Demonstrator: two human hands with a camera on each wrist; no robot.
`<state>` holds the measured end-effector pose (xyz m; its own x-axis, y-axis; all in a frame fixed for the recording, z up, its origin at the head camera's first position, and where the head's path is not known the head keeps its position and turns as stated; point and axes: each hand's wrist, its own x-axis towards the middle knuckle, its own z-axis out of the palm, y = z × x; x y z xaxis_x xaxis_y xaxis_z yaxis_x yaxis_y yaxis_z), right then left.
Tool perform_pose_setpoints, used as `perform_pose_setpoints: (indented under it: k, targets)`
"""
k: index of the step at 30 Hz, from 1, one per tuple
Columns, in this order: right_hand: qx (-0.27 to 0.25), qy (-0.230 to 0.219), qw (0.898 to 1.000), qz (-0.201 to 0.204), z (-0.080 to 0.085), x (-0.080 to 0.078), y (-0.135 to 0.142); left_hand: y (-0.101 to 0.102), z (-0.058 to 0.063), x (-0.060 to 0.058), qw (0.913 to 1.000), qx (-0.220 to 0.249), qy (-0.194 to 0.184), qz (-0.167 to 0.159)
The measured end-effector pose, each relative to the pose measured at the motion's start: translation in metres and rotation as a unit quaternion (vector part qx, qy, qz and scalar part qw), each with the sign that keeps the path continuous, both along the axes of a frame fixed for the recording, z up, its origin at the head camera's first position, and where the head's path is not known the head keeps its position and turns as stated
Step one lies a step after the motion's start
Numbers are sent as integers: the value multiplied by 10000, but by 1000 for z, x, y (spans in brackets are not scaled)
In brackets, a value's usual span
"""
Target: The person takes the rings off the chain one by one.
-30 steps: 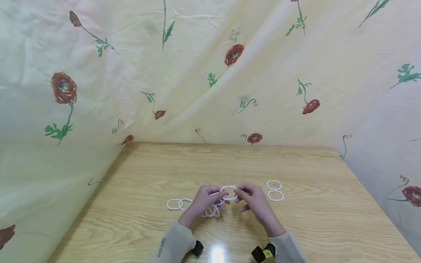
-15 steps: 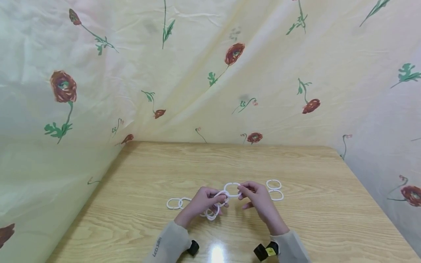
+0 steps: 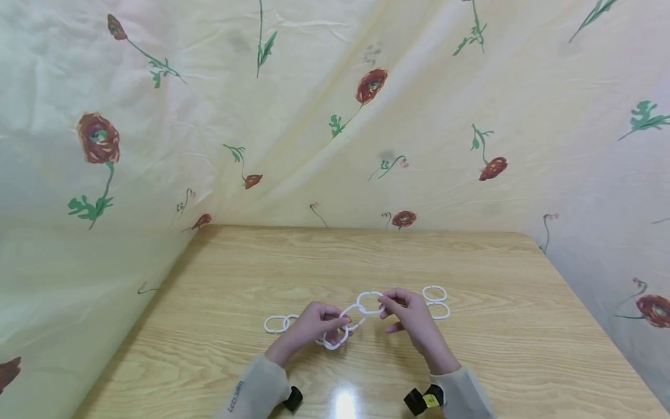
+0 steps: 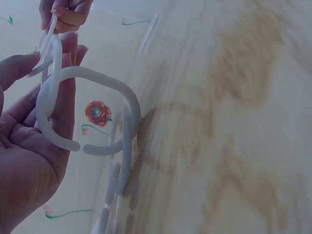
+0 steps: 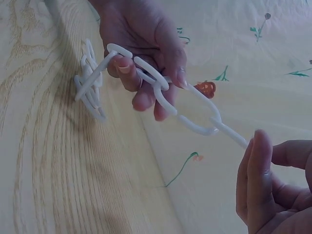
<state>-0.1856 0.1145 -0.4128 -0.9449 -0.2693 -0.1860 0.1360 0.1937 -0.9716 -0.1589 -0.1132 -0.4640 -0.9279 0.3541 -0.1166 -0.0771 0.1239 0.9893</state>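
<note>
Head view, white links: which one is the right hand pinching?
The raised end link, rightmost of those held up. The right hand pinches it alone; the pair of links farther right lies on the table.

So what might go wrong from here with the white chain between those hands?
One link near the left hand shows an open gap, so a firm tug could let the chain come apart there. The right hand pinches the end link by one side, so it may slip loose. The pair of links on the table lies close to the right hand in the head view, so a sideways move might knock it.
</note>
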Motion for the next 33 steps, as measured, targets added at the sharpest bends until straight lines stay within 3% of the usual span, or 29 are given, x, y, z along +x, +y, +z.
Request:
perform_pose_setpoints:
  k: [13,22,33]
  targets:
    - [-25,-61,10000,17,-3,1,0,-8,1,5,9992,-86,217,-338]
    - [-85,-149,9998,56,-4,3,2,-7,0,8,9995,-58,220,-206]
    - [-219,-326,9992,-79,-12,2,2,-6,2,8,9987,82,490,70]
